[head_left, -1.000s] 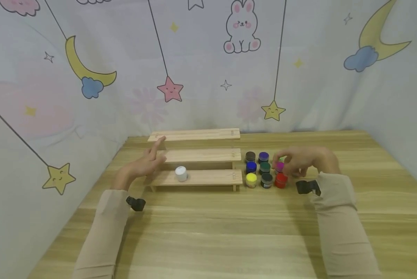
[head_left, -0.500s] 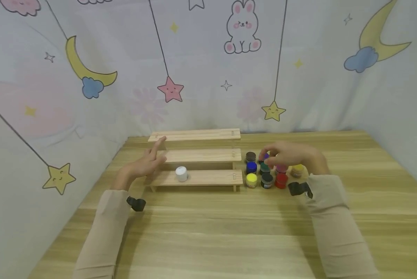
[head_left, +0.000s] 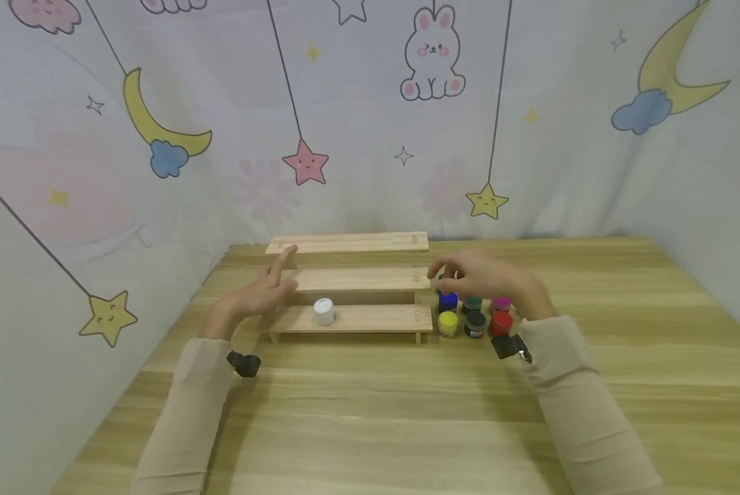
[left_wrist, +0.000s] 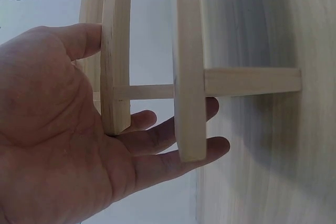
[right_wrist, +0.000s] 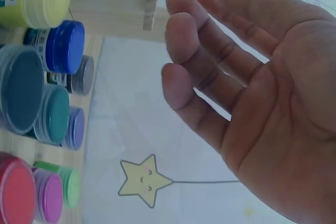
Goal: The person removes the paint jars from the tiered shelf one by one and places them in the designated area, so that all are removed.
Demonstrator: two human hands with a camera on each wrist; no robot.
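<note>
At the left end of a wooden three-tier shelf (head_left: 370, 318) is my left hand (head_left: 255, 295). The left wrist view shows its thumb touching a board (left_wrist: 115, 40) and its mostly straight fingers extending past the lower board (left_wrist: 190, 77). One white-lidded jar (head_left: 324, 311) stands on the lowest tier. My right hand (head_left: 484, 273) hovers over small paint jars right of the shelf, its fingers loosely bent and nothing between them. Its fingers hide some back jars in the head view. Yellow (head_left: 448, 323), black (head_left: 475, 324) and red (head_left: 501, 322) jars form the front row.
Behind the front row are blue (head_left: 448, 301), green (head_left: 472, 304) and magenta (head_left: 501, 304) jars. A light green jar (right_wrist: 68, 186) shows in the right wrist view. The wooden table (head_left: 370, 412) meets a printed cloth backdrop (head_left: 357, 103) behind the shelf.
My right hand has moved left across the paint jars, from the magenta and red ones toward the shelf's right end. The left hand and the white jar keep their places.
</note>
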